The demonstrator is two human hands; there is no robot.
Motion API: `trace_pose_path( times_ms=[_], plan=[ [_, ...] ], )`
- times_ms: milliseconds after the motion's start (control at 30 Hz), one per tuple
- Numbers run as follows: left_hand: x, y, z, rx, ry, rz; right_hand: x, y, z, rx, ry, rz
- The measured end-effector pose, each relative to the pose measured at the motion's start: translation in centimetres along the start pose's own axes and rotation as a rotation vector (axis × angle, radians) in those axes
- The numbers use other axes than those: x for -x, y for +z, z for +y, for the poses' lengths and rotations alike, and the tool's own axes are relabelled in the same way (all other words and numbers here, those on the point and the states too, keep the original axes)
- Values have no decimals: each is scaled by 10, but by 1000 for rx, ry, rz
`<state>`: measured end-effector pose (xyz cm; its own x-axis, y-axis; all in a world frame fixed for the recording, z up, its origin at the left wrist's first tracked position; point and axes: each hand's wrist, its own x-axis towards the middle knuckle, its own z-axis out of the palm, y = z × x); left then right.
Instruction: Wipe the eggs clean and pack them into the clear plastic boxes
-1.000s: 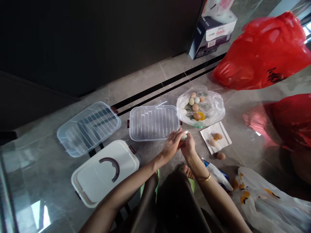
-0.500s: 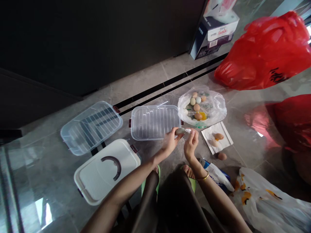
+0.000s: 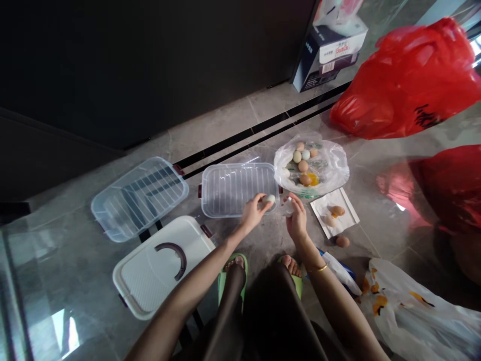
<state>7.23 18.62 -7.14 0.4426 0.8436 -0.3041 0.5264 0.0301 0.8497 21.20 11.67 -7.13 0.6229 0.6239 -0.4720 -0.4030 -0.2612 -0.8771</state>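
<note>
A pale greenish egg [image 3: 269, 199] is gripped in the fingertips of my left hand [image 3: 252, 213], over the near right corner of a clear plastic container [image 3: 220, 190]. Beside it, my right hand [image 3: 297, 216] has its fingers curled round a small white scrap that looks like tissue [image 3: 288, 199]. Just beyond, a clear plastic bag [image 3: 334, 168] lies spread with several brown and pale eggs inside, and yellow yolk shows near one brown egg [image 3: 305, 179]. Two eggs with yolk between them rest on a white paper [image 3: 343, 218], and a brown egg [image 3: 342, 241] sits on the floor.
To the left stand another clear container [image 3: 141, 200] and a white lid [image 3: 150, 281] with a dark handle. Red bags [image 3: 409, 85] fill the right side. A tissue pack [image 3: 340, 273] and white bag [image 3: 413, 296] lie near my right arm; a box [image 3: 326, 55] stands behind.
My left hand has drawn the egg leftward, away from my right hand and over the container's corner. The white scrap stays with my right hand. The hands were together earlier.
</note>
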Motion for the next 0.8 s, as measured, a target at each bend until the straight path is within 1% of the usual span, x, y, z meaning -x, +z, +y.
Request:
trace_pose_path(
  times_ms=[67, 133, 267, 367, 467, 600, 800],
  plan=[
    [-5, -2, -10, -195, 54, 31, -5, -9, 0, 25, -16, 31],
    [-9, 0, -16, -342, 82, 2, -7, -15, 0, 38, -28, 50],
    [-10, 15, -20, -472, 61, -62, -8, -20, 4, 74, -45, 63],
    [-10, 25, -20, -498, 39, -76, -6, -24, 4, 144, -95, 30],
    [-12, 30, -21, -487, 12, -78, -4, -31, 0, 216, -147, -8],
    [-14, 33, -25, -456, -17, -78, -3, -35, -3, 274, -191, -27],
    [-14, 34, -24, -471, -4, -80, -2, -30, -1, 272, -184, -20]
  ],
)
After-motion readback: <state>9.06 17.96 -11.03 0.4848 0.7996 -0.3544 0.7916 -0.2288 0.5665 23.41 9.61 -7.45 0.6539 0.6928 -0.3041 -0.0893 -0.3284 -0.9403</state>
